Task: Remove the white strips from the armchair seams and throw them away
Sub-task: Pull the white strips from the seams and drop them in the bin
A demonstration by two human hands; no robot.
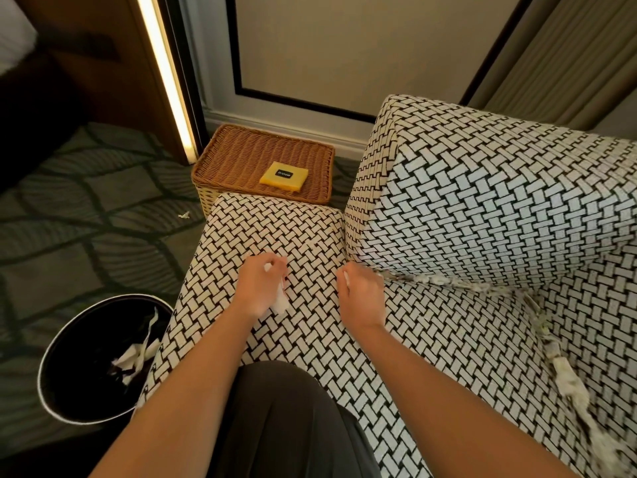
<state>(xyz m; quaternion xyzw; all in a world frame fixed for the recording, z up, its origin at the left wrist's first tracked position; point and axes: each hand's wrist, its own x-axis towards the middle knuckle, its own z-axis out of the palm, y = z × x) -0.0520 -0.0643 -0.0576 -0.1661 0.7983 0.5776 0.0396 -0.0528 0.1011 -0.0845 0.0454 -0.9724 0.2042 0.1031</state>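
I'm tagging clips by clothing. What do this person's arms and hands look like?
The left forearm and right forearm are bare down to the picture's lower edge; no sleeves show. The left hand and right hand wear no gloves, and no watch, bracelet or ring is visible. The only clothing in view is a dark grey garment between the arms.

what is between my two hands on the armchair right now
Head view: bare armchair upholstery, edged by the white strip the left hand holds and the scrap in the right hand.

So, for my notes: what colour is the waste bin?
The waste bin is black with a pale rim; head view.
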